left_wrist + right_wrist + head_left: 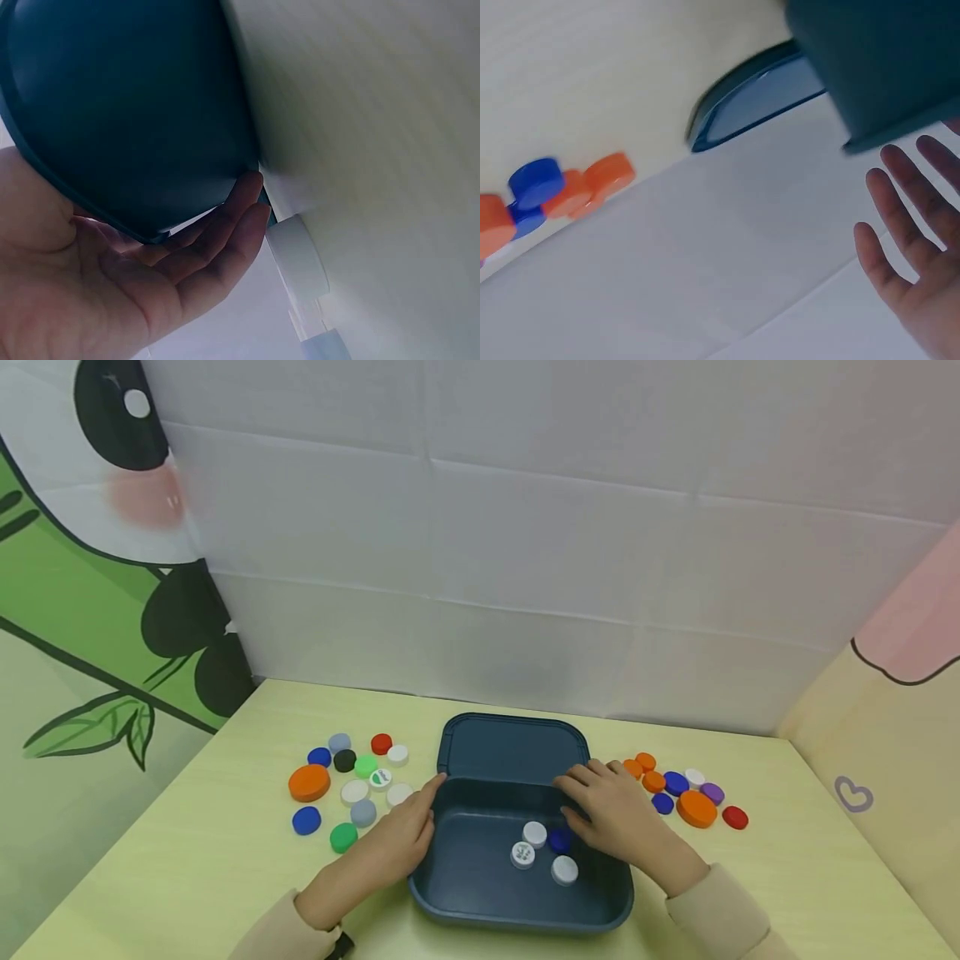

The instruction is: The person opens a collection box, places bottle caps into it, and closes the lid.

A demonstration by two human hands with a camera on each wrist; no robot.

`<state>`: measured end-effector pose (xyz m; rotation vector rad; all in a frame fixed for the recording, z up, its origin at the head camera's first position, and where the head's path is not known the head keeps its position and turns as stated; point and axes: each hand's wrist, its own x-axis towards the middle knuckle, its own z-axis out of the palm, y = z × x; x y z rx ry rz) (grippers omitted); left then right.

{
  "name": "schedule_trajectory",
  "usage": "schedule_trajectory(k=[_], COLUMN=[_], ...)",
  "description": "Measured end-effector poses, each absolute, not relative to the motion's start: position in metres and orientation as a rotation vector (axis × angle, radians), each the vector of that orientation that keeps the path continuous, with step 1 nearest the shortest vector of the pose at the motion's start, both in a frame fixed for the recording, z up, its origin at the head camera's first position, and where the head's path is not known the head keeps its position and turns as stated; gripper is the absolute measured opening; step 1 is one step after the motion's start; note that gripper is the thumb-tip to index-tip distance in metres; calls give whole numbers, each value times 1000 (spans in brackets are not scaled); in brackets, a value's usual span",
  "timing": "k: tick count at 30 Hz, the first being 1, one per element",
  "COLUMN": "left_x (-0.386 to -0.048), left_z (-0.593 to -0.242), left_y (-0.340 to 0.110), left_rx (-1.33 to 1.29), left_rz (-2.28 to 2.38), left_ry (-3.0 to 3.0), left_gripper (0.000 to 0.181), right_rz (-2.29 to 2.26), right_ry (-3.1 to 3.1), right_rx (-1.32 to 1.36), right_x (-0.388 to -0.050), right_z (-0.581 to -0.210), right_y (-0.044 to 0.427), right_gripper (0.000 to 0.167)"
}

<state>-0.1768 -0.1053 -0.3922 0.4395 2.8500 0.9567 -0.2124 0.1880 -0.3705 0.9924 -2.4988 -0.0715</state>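
A dark blue box (517, 906) holds a dark blue cap (559, 840) and several white caps (565, 870). At its left back corner my left hand (401, 835) grips the wall; the left wrist view shows the curled fingers of that hand (142, 270) against the outside of the box (135, 97). Over the right back corner is my right hand (611, 814). From the right wrist, this hand (922, 247) appears with fingers spread beside the box (892, 67), and nothing is seen in it. Whether it touches the rim I cannot tell.
Behind the box lies a dark blue lid (513, 747). Loose caps, including a large orange one (309, 783), are spread to the left. More caps lie to the right, with another large orange one (697, 808) among them. A white sheet (525, 568) hangs behind the table (187, 860).
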Motion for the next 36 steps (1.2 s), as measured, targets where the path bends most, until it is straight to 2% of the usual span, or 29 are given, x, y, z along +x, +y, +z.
schedule_trajectory(k=[7, 19, 36], left_x=[-177, -176, -176], left_z=[-392, -392, -393], left_y=[-105, -105, -105], left_rx=[432, 432, 435], left_rz=[960, 957, 950], left_ry=[2843, 2847, 2850], left_gripper=[50, 51, 51], right_rz=[-66, -86, -169], right_ry=[-2517, -2674, -2847], right_rx=[832, 619, 571], right_x=[-226, -237, -244], right_z=[-368, -390, -412], right_y=[224, 286, 306], right_gripper=[31, 32, 27])
